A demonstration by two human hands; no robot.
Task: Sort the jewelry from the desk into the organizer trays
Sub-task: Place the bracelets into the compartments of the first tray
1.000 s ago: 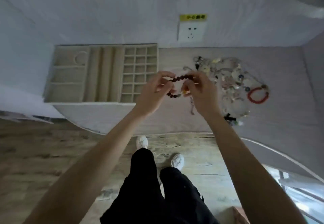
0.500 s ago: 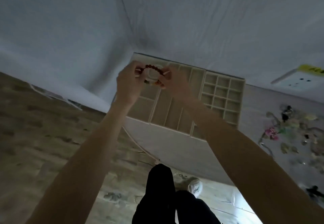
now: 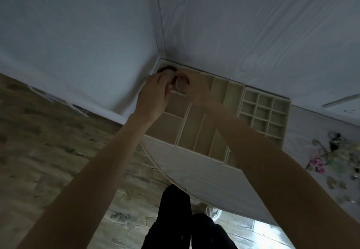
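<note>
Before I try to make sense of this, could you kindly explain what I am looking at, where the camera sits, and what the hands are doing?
There is no machine here: a person works with two bare hands, and the one picture comes from a wide-angle camera worn on the head, looking forward and down, so you see both forearms and dark trousers below. On the pale desk stands a beige organizer tray with wide sections, long slots and a grid of small squares. The left hand and right hand meet over its far left corner section. A dark bead bracelet lies at that corner, with the left hand's fingers on it; whether the grip is released is hard to tell, since the hands hide it. A pale ring-shaped piece sits between the hands. At the right edge lies the blurred unsorted jewelry pile.
</note>
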